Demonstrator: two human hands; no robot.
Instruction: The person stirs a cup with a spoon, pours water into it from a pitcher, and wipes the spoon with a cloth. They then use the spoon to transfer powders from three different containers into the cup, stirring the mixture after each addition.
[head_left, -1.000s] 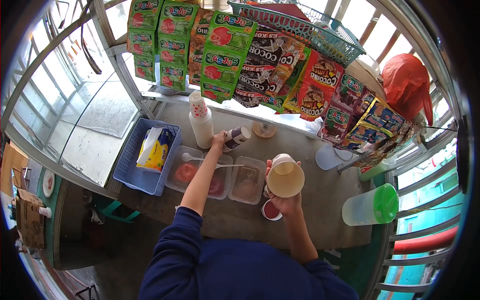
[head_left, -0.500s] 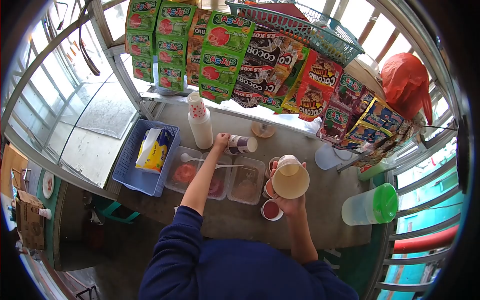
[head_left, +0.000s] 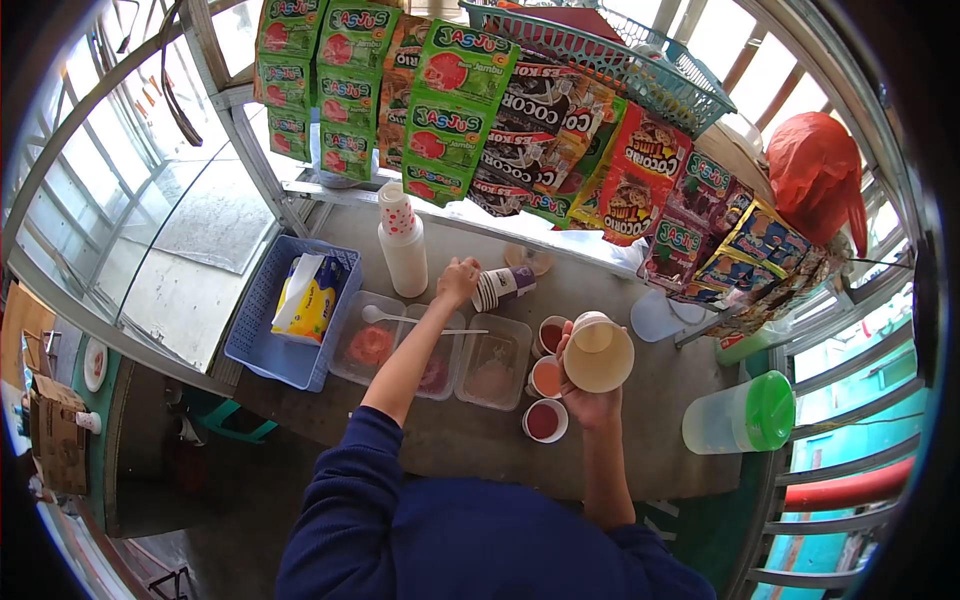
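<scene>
My left hand [head_left: 458, 282], its fingers curled together, is right beside a stack of purple-and-white paper cups [head_left: 508, 287] lying on its side. No cup shows clearly between those fingers. My right hand [head_left: 592, 402] grips a large paper cup [head_left: 600, 368] from below, its pale inside facing me. To the left of that hand stand small cups with dark red [head_left: 552, 334], orange [head_left: 545, 378] and deep red [head_left: 543, 421] contents. Clear plastic tubs with pinkish contents [head_left: 368, 346] and brownish contents [head_left: 492, 366] sit under and beside my left forearm. A white spoon [head_left: 440, 331] lies across them.
A tall cup stack [head_left: 402, 250] stands behind the tubs. A blue basket [head_left: 325, 365] holds a yellow tissue pack [head_left: 305, 306] at left. A green-lidded container [head_left: 735, 415] and a translucent jug [head_left: 655, 314] are at right. Drink sachets [head_left: 450, 110] hang along the back.
The purple cup stack has turned, its rims now facing left, and sits slightly further right. My left hand has shifted right. My right hand has moved the large cup a little right.
</scene>
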